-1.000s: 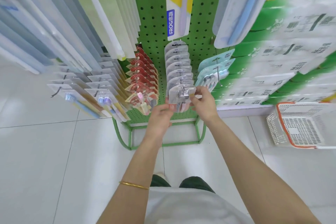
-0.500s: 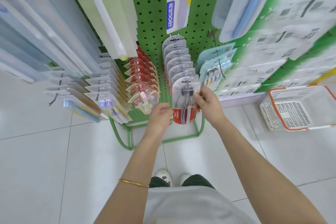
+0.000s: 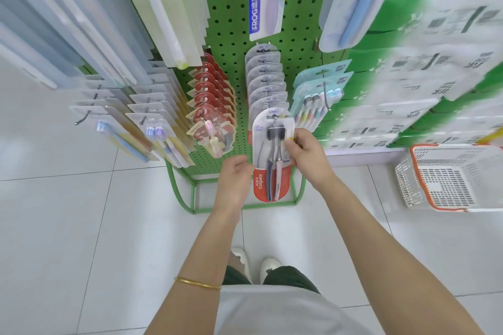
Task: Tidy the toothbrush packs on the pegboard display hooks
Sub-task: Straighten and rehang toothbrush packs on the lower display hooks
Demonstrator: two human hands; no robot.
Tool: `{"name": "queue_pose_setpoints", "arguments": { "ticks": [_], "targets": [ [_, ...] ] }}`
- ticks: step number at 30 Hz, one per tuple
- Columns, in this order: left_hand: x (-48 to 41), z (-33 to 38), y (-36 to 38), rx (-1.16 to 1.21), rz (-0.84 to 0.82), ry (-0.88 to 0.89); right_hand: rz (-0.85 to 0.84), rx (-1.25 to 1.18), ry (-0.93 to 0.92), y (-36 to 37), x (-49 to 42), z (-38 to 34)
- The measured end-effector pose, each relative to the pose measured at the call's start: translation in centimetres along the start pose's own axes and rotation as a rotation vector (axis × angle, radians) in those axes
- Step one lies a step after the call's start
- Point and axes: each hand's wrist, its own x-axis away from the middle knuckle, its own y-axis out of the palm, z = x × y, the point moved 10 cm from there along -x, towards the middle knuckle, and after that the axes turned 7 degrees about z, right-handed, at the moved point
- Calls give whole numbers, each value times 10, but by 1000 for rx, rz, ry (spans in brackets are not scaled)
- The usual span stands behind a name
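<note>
Across the upper middle of the frame stands the green pegboard (image 3: 234, 35), and its rows of toothbrush packs come toward me on long hooks. Below it is the white floor (image 3: 68, 226), and at the right edge of the frame a white basket (image 3: 449, 146) with an orange rim sits on it. The grey row (image 3: 265, 81) in the centre is the one I work on; the red row (image 3: 215, 95) hangs just left of it and a light blue row (image 3: 318, 90) just right. The front pack (image 3: 269, 160), with two brushes and a red bottom, hangs at the centre of the frame, at the very tip of its hook (image 3: 275, 117). My right hand (image 3: 307, 155) pinches its right edge beside the brush heads, thumb and fingers closed on the card. My left hand (image 3: 235, 179) is loosely curled at the lower left edge of the pack; I cannot tell if it grips the card or only touches it. I think the risk is this: the pack sits so near the end of the hook that a small pull toward me could slide it off, and it would fall. Also, if I push it back crooked, the card may catch on the pack behind and bend.
</note>
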Motion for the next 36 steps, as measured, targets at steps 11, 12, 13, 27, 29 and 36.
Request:
{"name": "queue_pose_setpoints", "arguments": {
  "ticks": [11, 12, 13, 27, 29, 36],
  "targets": [
    [14, 32, 9, 51, 1, 212, -58, -176, 45, 1, 26, -8],
    [13, 38, 11, 26, -8, 259, -60, -197, 39, 3, 29, -15],
    [12, 45, 12, 7, -10, 302, -55, -209, 29, 5, 31, -22],
    [21, 94, 3, -94, 41, 597, 69, -319, -56, -3, 44, -64],
    [32, 93, 13, -206, 5, 631, 114, -343, -57, -12, 42, -62],
    [65, 89, 37, -456, -89, 786, 247, -412, -59, -46, 33, -66]
  ]
}}
